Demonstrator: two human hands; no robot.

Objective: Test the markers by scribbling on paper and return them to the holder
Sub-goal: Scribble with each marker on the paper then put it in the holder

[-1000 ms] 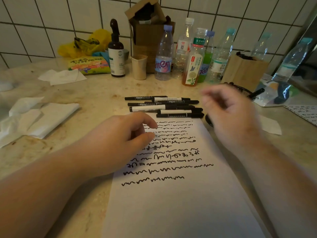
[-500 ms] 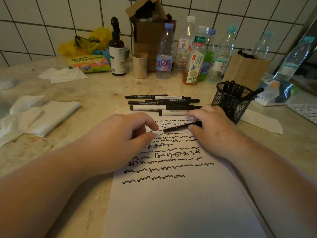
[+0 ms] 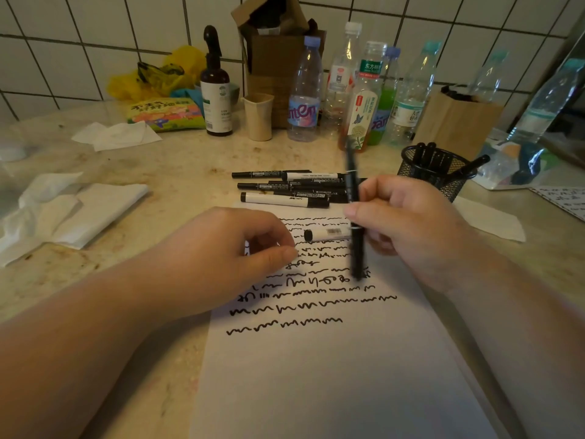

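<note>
Presently the right hand (image 3: 411, 229) is holding a black marker (image 3: 354, 213) nearly upright above the paper (image 3: 332, 375), its grip closed round the middle of the barrel with thumb and fingers; the marker is blurred, and its lower end is hanging just over the scribbled lines (image 3: 310, 299). Under that hand a white-barrelled marker (image 3: 329, 234) is lying crosswise on the sheet, its right part hidden by the hand. The left hand (image 3: 221, 258) is resting on the left edge of the paper, fingers loosely curled and holding nothing, thumb tip and forefinger close together. Beyond the top edge of the sheet a row of markers (image 3: 291, 188) is lying side by side on the surface (image 3: 158, 172). To the right of them a black mesh holder (image 3: 437, 172) is standing, with several markers upright in it and one leaning out over its right rim. Bottles (image 3: 305, 90), a cup (image 3: 259, 117) and a cardboard box (image 3: 275, 58) are standing along the tiled wall, and tissues (image 3: 79, 213) are lying at the left.
</note>
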